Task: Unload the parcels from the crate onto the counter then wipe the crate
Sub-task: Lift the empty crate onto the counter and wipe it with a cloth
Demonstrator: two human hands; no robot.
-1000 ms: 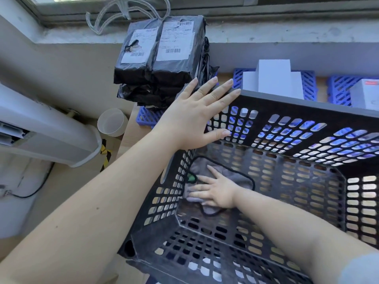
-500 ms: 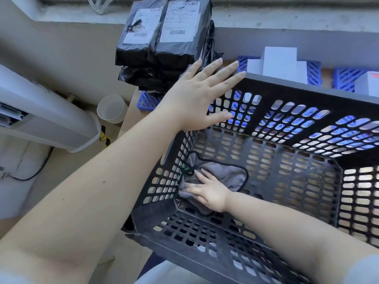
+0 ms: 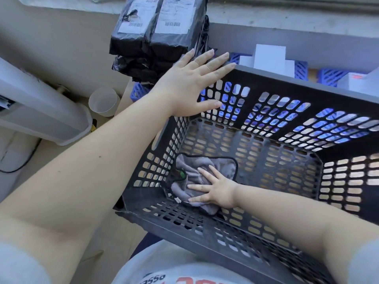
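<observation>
A black perforated plastic crate [image 3: 272,78] fills the middle and right of the view, with no parcels in it. My left hand [image 3: 192,83] lies flat with straight fingers on the crate's far left corner rim. Down on the crate floor, my right hand [image 3: 215,189] presses spread fingers on a crumpled grey cloth [image 3: 196,171] with a dark border, in the near left corner. Black plastic-wrapped parcels [image 3: 158,31] with white labels are stacked behind the crate's left corner, on the counter.
White boxes [image 3: 268,56] and blue perforated baskets [image 3: 330,76] sit behind the crate's far wall. A clear plastic cup [image 3: 103,103] and a white appliance [image 3: 39,111] lie lower left, below the counter edge. A concrete ledge [image 3: 287,21] runs along the back.
My right hand has slid the cloth along the crate floor toward the near left corner, bunching it up. The view has dipped lower. My left hand stays on the corner rim.
</observation>
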